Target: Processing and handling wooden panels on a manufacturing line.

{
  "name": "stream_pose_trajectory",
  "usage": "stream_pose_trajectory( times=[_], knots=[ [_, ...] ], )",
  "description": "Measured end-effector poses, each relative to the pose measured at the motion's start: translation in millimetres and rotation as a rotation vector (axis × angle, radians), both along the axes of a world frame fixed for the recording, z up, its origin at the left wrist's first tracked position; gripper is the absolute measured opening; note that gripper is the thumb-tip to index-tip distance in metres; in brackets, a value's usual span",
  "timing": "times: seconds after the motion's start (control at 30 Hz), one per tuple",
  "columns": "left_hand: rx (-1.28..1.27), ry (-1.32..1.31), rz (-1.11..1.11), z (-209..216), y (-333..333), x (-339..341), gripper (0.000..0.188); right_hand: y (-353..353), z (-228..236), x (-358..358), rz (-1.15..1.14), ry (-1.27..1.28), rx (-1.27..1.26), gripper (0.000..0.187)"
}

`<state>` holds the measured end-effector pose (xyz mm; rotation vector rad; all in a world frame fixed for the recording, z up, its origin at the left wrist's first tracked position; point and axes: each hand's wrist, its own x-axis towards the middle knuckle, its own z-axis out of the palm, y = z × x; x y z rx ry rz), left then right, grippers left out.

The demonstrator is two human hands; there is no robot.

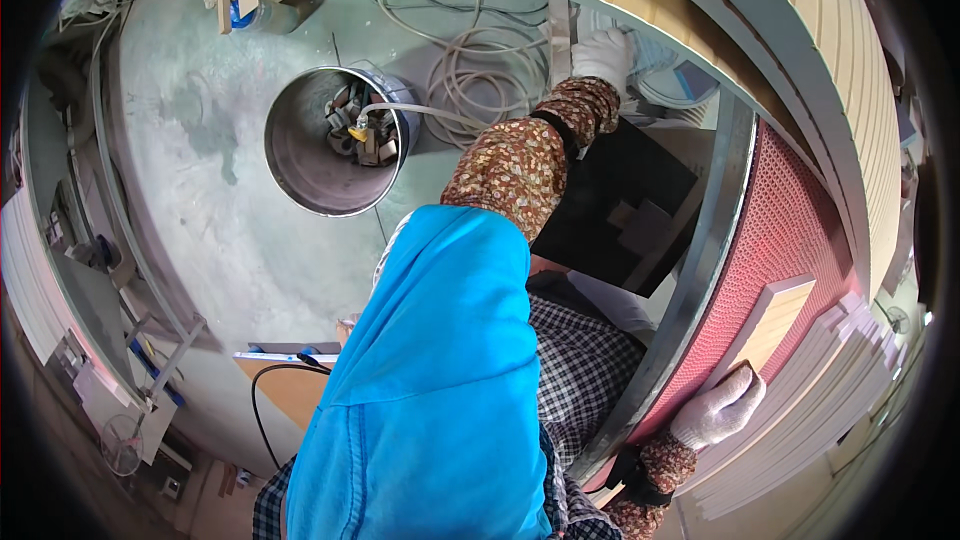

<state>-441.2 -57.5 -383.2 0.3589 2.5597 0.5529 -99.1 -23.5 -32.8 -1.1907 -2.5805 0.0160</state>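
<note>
My left hand point(603, 56), in a white glove and a brown flowered sleeve cover, reaches out to the far side of the bench. It is beside an upright pale strip point(560, 38) and a heap of pale, round-edged pieces point(682, 86). Its fingertips blend into the pale things around them, so their grip is unclear. On the red textured mat point(745, 275) lies a short wooden board point(776, 320) with light grain. At the board's near end, my right hand point(718, 408), gloved too, has its fingers closed on the edge.
A metal bucket point(318, 178) holding offcuts and a yellow-fitted hose stands on the floor beside coiled hoses point(485, 70). Long curved-looking panels point(850, 90) rise at the far right. Stacked pale strips point(800, 420) lie past the mat. A black sheet point(620, 205) hangs by the bench's metal edge point(722, 210).
</note>
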Motion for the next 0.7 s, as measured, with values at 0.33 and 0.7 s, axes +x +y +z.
stream_pose_trajectory(
  times=[0.33, 0.7],
  knots=[
    [0.14, -0.029, 0.105, 0.2, -16.8, 12.1, 0.085, -2.7, 1.0, -2.9, -0.014, 0.002, -0.003, 0.029],
    [0.234, -0.161, 0.17, -5.6, -22.6, 13.9, 0.085, 0.8, 0.8, 1.8, -0.034, 0.024, -0.004, 0.031]
  ],
)
